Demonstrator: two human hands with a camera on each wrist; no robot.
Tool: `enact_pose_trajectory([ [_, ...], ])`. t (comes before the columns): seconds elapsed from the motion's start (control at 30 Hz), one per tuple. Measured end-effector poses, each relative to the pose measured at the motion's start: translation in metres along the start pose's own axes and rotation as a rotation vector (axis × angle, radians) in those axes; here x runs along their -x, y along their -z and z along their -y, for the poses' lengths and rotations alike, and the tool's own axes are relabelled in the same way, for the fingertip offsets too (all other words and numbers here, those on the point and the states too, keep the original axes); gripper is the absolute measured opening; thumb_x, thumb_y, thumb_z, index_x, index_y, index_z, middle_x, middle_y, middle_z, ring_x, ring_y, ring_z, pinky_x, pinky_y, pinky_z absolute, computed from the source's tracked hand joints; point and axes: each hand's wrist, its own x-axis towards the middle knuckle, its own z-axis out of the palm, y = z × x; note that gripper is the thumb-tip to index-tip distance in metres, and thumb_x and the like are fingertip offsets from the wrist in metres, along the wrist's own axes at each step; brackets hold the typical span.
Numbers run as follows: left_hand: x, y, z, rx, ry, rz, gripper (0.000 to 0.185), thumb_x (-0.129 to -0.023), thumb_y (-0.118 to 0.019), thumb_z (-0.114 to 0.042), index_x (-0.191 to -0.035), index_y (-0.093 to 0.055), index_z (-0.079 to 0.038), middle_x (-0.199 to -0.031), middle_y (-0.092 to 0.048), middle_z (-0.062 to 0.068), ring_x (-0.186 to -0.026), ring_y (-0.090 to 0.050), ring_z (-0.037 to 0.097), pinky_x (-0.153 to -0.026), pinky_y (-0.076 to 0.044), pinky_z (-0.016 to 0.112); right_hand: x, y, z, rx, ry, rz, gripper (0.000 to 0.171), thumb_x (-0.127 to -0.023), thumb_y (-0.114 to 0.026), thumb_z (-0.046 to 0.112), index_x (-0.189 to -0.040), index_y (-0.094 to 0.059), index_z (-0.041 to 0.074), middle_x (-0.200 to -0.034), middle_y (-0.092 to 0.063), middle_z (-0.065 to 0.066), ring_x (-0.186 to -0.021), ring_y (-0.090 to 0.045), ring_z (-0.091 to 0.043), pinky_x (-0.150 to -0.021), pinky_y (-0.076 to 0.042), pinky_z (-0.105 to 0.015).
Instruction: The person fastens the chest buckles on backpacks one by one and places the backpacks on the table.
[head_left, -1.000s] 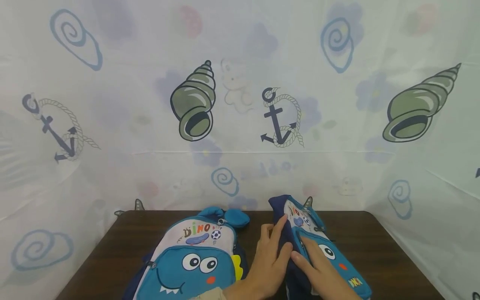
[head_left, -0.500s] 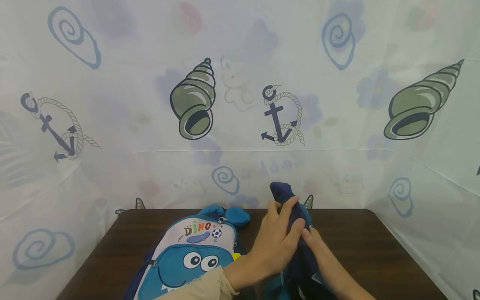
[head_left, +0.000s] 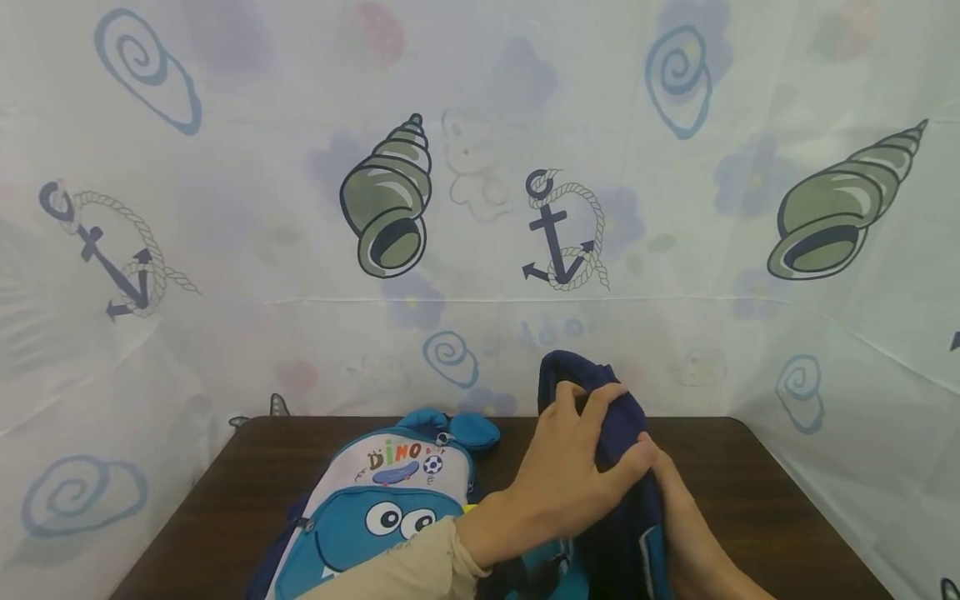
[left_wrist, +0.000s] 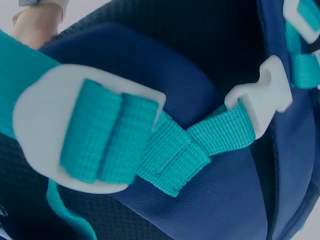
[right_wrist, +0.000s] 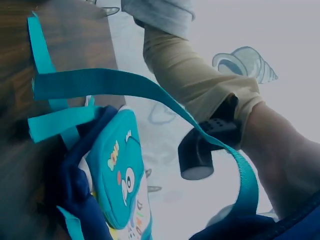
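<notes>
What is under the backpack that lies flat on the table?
Under the flat backpack only the dark wooden table shows around its edges. Anything directly beneath it is covered. Both hands, left hand and right hand, hold the second backpack beside it.

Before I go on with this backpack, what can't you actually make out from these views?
- Right hand: head view, its fingers hidden behind the navy backpack; grip unclear.
- Left hand: absent from the left wrist view, which the white buckle fills.
- Dino backpack: lower part cut by the bottom edge, sleeve across it.
</notes>
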Motion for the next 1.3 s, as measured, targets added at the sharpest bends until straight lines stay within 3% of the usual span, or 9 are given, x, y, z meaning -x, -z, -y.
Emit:
enact_pose_trajectory([
  [0.13,-0.004,-0.001,-0.002,-0.002,-0.025,0.013,0.059,-0.079,-0.037,-0.070,-0.131,-0.027,-0.045,-0.111,-0.036,0.000,-0.091,-0.042,0.015,-0.063,-0.042,0.021,-0.001,-0.001,0.000,-0.042,0.028,-0.074,0.068,-0.085,-0.001,0.068,-0.140,0.010,0.031,-0.141,-0.005,-0.010,-0.121,-0.020,-0.031,-0.088,-0.040,-0.041],
  [0.33,-0.002,-0.003,0.001,0.022,-0.055,0.025,0.055,-0.079,-0.042,-0.065,-0.128,-0.033,-0.041,-0.117,-0.036,-0.001,-0.092,-0.043,0.013,-0.068,-0.044,0.020,0.003,0.008,-0.005,-0.101,-0.011,0.076,0.074,-0.083,0.001,0.069,-0.139,0.020,0.026,-0.136,-0.009,-0.012,-0.116,-0.032,-0.024,-0.092,-0.042,-0.039],
  [0.43,0.000,-0.003,0.004,0.045,-0.074,0.040,0.052,-0.080,-0.043,-0.061,-0.126,-0.032,-0.041,-0.124,-0.033,-0.002,-0.100,-0.043,0.014,-0.074,-0.047,0.024,0.004,0.012,-0.003,-0.093,-0.026,0.089,0.074,-0.083,-0.002,0.069,-0.140,0.014,0.026,-0.136,-0.012,-0.013,-0.115,-0.035,-0.024,-0.092,-0.041,-0.042],
  [0.57,0.003,-0.003,0.009,0.064,-0.088,0.063,0.050,-0.080,-0.045,-0.054,-0.126,-0.031,-0.041,-0.133,-0.027,-0.002,-0.109,-0.042,0.015,-0.080,-0.049,0.031,0.002,0.010,0.001,0.020,0.025,-0.046,0.065,-0.089,-0.006,0.062,-0.141,0.001,0.024,-0.137,-0.014,-0.010,-0.120,-0.027,-0.028,-0.090,-0.038,-0.041],
  [0.8,0.006,-0.006,0.015,0.076,-0.111,0.028,0.046,-0.081,-0.043,-0.051,-0.124,-0.033,-0.036,-0.133,-0.026,-0.003,-0.110,-0.042,0.016,-0.083,-0.048,0.030,-0.002,0.024,0.007,-0.038,-0.015,0.027,0.065,-0.091,-0.017,0.060,-0.141,-0.003,0.023,-0.140,-0.018,-0.010,-0.120,-0.033,-0.028,-0.091,-0.040,-0.044],
  [0.93,0.008,-0.009,0.019,0.072,-0.136,0.000,0.047,-0.082,-0.040,-0.054,-0.124,-0.033,-0.034,-0.131,-0.026,-0.003,-0.107,-0.042,0.016,-0.086,-0.045,0.032,-0.004,0.032,0.022,0.245,0.222,-0.082,0.050,-0.097,-0.020,0.043,-0.141,-0.014,0.022,-0.144,-0.021,-0.009,-0.127,-0.030,-0.030,-0.097,-0.034,-0.050],
  [1.03,0.009,-0.010,0.020,0.065,-0.152,-0.010,0.047,-0.083,-0.037,-0.056,-0.124,-0.033,-0.033,-0.130,-0.027,-0.003,-0.107,-0.041,0.015,-0.086,-0.044,0.032,0.001,0.024,0.040,0.576,0.441,-0.209,0.043,-0.098,-0.026,0.029,-0.141,-0.018,0.025,-0.146,-0.020,-0.005,-0.131,-0.025,-0.033,-0.096,-0.028,-0.060],
  [1.1,0.010,-0.012,0.020,0.057,-0.165,-0.023,0.047,-0.085,-0.035,-0.057,-0.124,-0.034,-0.032,-0.128,-0.029,-0.004,-0.107,-0.040,0.012,-0.086,-0.043,0.031,0.004,0.013,0.051,0.781,0.528,-0.277,0.044,-0.097,-0.034,0.027,-0.139,-0.022,0.031,-0.146,-0.020,0.000,-0.131,-0.023,-0.034,-0.091,-0.028,-0.065],
  [1.3,0.010,-0.018,0.021,0.071,-0.244,-0.062,0.059,-0.089,-0.036,-0.054,-0.139,-0.020,-0.027,-0.139,-0.023,-0.005,-0.121,-0.031,0.008,-0.098,-0.037,0.036,-0.005,-0.020,0.065,1.254,0.494,-0.303,0.047,-0.090,-0.043,0.049,-0.134,-0.029,0.042,-0.143,-0.026,0.010,-0.129,-0.031,-0.021,-0.095,-0.034,-0.057],
])
